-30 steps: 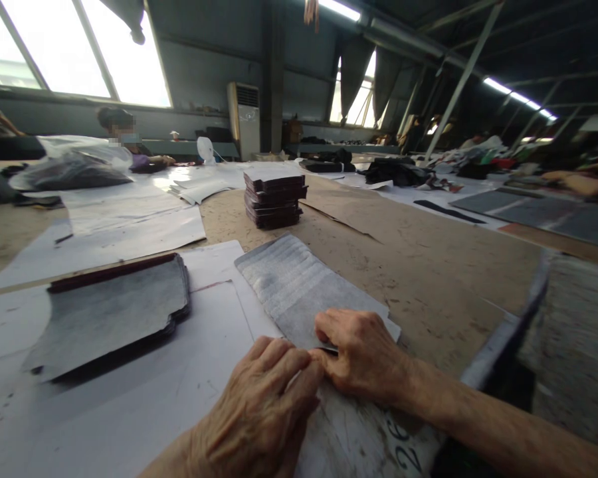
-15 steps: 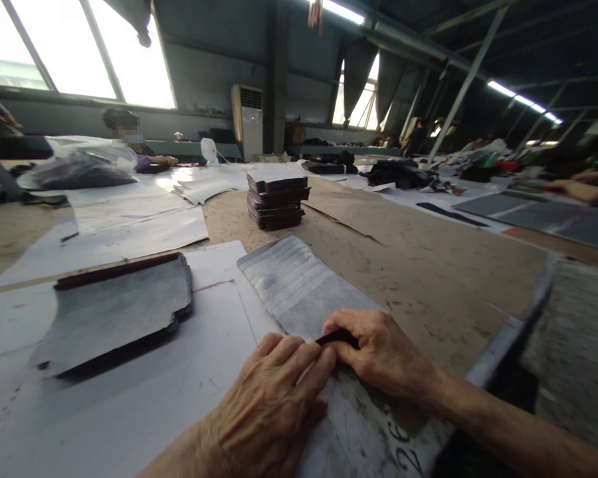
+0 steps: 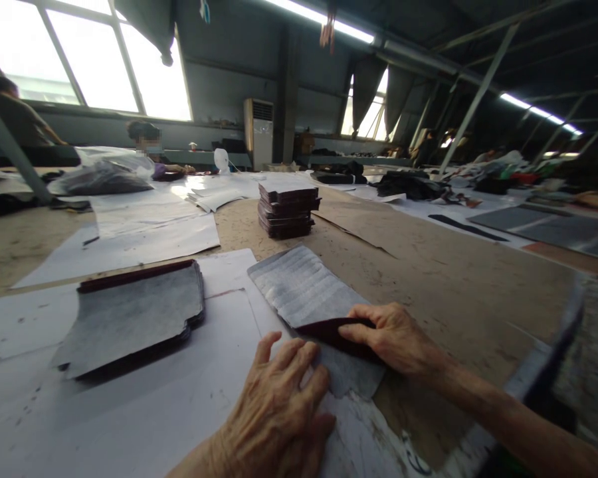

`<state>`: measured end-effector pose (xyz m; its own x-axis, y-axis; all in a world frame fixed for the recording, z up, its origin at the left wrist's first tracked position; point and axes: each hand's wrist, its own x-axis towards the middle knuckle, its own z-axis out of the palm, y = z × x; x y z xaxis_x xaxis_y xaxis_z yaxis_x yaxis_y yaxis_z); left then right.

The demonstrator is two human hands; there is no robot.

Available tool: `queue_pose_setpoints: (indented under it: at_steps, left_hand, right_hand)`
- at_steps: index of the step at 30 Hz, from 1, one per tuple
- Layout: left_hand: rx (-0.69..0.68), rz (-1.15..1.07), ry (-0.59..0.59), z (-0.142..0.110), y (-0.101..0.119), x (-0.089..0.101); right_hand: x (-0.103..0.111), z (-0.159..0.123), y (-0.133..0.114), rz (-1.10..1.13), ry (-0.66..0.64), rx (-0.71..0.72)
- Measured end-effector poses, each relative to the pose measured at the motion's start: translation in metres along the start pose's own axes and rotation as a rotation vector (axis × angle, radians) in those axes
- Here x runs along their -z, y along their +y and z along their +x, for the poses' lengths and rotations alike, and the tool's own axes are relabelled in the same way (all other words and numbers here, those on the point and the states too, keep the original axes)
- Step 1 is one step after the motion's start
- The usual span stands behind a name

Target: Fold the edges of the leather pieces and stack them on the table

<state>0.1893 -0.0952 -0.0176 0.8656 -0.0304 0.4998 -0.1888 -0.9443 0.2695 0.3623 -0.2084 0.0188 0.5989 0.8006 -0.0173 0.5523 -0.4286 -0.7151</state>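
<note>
Pinching the grey sheet (image 3: 309,285) in our nearer right hand (image 3: 403,342), its length running forward-left from those fingers; our left hand (image 3: 274,405) lies loosely spread.

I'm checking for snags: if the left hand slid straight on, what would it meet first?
Probably the grey piece that the right hand holds, at its raised near edge; exact depth is unclear.

Glaring white at the windows (image 3: 94,60), dim overhead!
Blazing in far beyond the left hand (image 3: 279,398), softly blurred well right of the right hand (image 3: 396,335).
</note>
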Motion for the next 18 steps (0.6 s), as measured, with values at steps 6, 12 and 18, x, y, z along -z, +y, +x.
queue_pose_setpoints:
  at_steps: [6,12,18]
  left_hand:
    - [0.221,0.062,-0.182,0.005,0.007,0.011]
    - [0.217,0.017,-0.214,0.006,0.011,0.018]
    - [0.225,0.013,-0.200,0.006,0.011,0.020]
  right_hand:
    - [0.026,0.035,0.005,-0.050,0.114,-0.119]
    - [0.099,0.066,0.044,-0.214,0.473,-0.367]
    - [0.168,0.035,0.076,-0.371,0.994,-0.299]
